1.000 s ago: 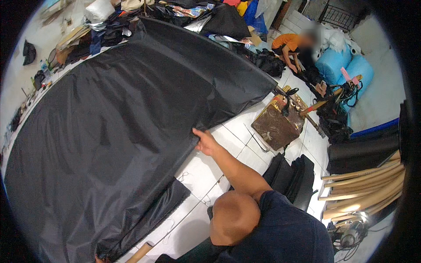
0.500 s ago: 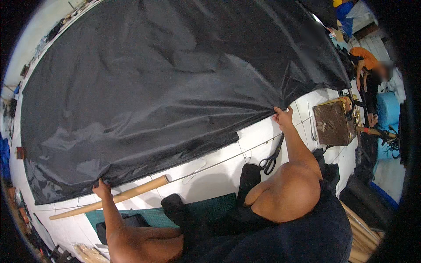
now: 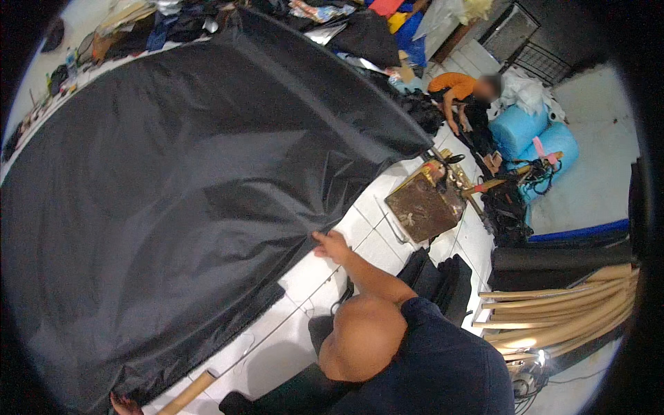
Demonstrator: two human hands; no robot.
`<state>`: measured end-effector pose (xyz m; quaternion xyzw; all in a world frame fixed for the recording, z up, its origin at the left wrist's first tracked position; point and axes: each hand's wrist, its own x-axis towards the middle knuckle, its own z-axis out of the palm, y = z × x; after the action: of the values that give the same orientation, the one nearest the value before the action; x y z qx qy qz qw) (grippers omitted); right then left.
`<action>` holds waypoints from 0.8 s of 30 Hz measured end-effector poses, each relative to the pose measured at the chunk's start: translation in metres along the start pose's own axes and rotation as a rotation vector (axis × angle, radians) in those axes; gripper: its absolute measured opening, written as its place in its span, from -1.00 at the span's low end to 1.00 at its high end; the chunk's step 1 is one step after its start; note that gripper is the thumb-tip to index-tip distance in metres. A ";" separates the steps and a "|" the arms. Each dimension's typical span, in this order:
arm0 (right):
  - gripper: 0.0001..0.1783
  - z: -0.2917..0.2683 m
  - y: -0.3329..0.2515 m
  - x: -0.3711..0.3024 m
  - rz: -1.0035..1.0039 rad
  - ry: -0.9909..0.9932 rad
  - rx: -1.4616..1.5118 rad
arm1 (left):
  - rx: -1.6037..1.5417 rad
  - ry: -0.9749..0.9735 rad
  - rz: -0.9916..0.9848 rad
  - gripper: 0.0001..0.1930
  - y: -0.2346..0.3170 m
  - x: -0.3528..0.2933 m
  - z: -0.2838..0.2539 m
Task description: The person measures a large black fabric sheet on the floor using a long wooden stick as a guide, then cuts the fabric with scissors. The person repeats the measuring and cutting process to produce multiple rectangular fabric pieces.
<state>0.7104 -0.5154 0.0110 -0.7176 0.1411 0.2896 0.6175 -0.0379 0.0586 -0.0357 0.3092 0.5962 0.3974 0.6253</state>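
A wide sheet of black fabric (image 3: pixel 166 200) lies spread over the white tiled floor, with creases fanning out from its near edge. My right hand (image 3: pixel 332 247) pinches that edge, its thumb and fingers closed on the cloth. Far to the left, my left hand (image 3: pixel 126 403) is at the same edge, cut off by the bottom of the picture; its visible fingers appear closed on the fabric. Beside it, a cardboard tube (image 3: pixel 190 394) lies on the tiles along the hem.
A worn brown box-like block (image 3: pixel 423 205) stands right of the fabric. Beyond it, a person in an orange top (image 3: pixel 453 86) bends over dark material near light-blue rolls (image 3: pixel 519 131). Several cardboard tubes (image 3: pixel 560 304) lie at right. Mixed cloth and bags (image 3: pixel 360 38) line the far side.
My view has turned to the right, bringing the blue rolls and stacked tubes further in, while my left hand slips toward the bottom edge. Both hands stay at the fabric's near edge.
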 end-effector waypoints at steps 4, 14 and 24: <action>-0.53 -0.027 0.009 -0.026 0.043 0.018 -0.071 | 0.536 0.225 0.097 -0.64 -0.041 -0.038 0.051; -0.71 -0.028 0.008 -0.040 -0.056 0.052 -0.101 | 0.780 0.256 0.134 -0.57 -0.041 -0.074 0.089; -0.65 -0.029 0.002 -0.038 -0.205 0.501 -0.588 | 0.921 0.244 0.156 -0.49 -0.045 -0.077 0.100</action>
<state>0.6858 -0.5503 0.0335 -0.9224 0.1261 0.0707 0.3581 0.0695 -0.0214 -0.0268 0.5487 0.7544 0.1712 0.3172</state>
